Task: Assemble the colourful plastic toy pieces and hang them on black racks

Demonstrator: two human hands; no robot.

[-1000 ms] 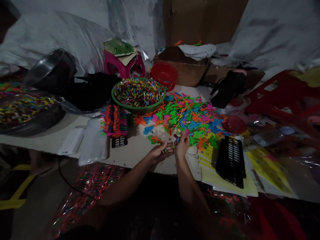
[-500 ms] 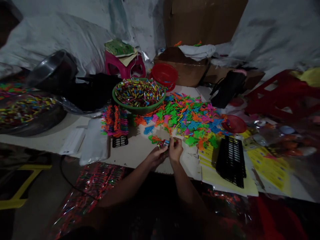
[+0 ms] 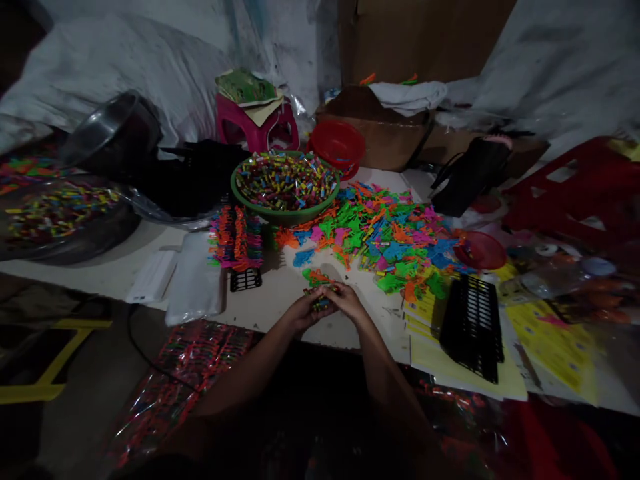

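Note:
My left hand (image 3: 301, 313) and my right hand (image 3: 347, 301) meet just over the table's front part. Between them is a bunch of small wrapped pieces (image 3: 321, 303), shiny and multicoloured. The left fingers curl under the bunch, while the right fingers close over it from above. Just beyond my fingertips lies a small green and orange plastic piece (image 3: 316, 277), with a blue plastic piece (image 3: 303, 257) farther back. A wide heap of bright plastic pieces (image 3: 385, 227) spreads behind and to the right. The exact shape of the held pieces is too small to make out.
A green basin (image 3: 239, 196) of wrapped pieces stands behind my hands. To its left are black trays filled with orange pieces (image 3: 235, 233) and clear plastic bags (image 3: 196, 280). Black slotted trays (image 3: 473, 327) sit on yellow sheets (image 3: 465, 370) at right. A red bowl (image 3: 343, 140) stands behind.
My right hand has come down and over toward the left, closing over the wrapped pieces. The whole view has shifted slightly, with things standing a little farther right.

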